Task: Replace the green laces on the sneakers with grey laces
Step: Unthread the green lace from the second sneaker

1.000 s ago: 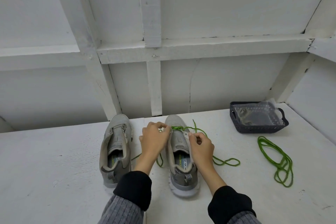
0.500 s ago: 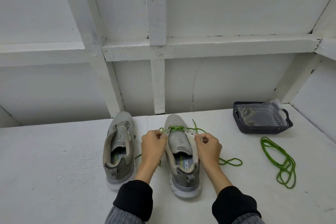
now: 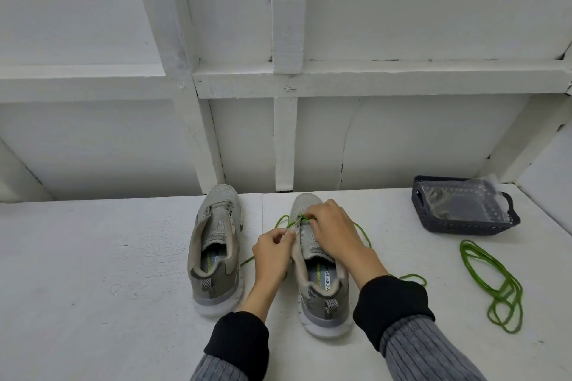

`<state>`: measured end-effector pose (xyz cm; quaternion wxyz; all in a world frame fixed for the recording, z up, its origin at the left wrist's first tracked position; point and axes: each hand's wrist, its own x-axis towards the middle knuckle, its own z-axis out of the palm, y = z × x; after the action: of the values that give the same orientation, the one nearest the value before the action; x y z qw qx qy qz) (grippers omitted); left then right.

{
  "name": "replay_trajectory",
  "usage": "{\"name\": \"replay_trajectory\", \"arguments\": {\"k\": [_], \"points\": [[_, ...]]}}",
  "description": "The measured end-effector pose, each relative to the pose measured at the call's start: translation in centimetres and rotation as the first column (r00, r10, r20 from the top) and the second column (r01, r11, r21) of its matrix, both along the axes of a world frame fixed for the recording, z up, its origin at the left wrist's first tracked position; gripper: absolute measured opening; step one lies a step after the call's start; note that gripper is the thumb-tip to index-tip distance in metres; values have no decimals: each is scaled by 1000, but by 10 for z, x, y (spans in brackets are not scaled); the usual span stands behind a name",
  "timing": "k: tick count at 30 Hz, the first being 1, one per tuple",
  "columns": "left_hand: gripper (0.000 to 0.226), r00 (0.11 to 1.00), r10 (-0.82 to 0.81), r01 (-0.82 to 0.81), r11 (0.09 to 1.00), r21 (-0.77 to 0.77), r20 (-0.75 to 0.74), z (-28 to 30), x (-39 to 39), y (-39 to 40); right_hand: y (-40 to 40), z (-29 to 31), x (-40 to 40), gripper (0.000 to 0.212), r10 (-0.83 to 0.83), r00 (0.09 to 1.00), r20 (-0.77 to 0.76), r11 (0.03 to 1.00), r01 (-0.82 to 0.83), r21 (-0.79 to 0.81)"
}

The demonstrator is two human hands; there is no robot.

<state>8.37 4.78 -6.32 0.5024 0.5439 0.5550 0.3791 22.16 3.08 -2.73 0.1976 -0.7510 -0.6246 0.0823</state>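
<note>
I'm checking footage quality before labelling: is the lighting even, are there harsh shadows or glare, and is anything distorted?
Head view: soft, even light on the white table, only faint shadows beside the sneakers; mild glare on the plastic bag in the dark basket; wide-angle lens makes the wall beams splay outward; hands sharp, left hand, right hand.

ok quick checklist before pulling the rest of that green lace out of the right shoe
1. Left shoe already unlaced: ok, no lace shows in its eyelets.
2. Removed green lace out of the way: ok, it lies loose on the table, right of the shoes.
3. Right shoe steadied: ok, left hand pinches its left eyelet edge.
4. Grip on the lace still in the shoe: ok, right hand pinches it near the toe.
5. Lace free of knots: cannot tell, the hand hides part of it.
6. Grey laces ready: cannot tell, basket holds a clear bag, contents unclear.
</note>
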Motion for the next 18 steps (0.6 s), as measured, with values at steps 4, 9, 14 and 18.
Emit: {"name": "replay_trajectory", "arguments": {"k": [4, 9, 14, 18], "points": [[16, 1000, -1, 1, 1000, -8, 22, -4, 1, 0, 5, -2, -1, 24, 28, 998, 58, 992, -21, -122], [16, 999, 27, -27, 999, 21, -17, -4, 5, -1, 4, -3, 3, 11, -92, 942, -322, 996, 88, -24], [14, 998, 39, -38, 999, 38, -42, -1, 7, -4, -4, -2, 6, 11, -348, 589, -730, 837, 546, 42], [16, 999, 34, -32, 998, 45, -33, -3, 7, -5, -5, -1, 5, 18, -337, 867, -366, 880, 428, 205]]}}
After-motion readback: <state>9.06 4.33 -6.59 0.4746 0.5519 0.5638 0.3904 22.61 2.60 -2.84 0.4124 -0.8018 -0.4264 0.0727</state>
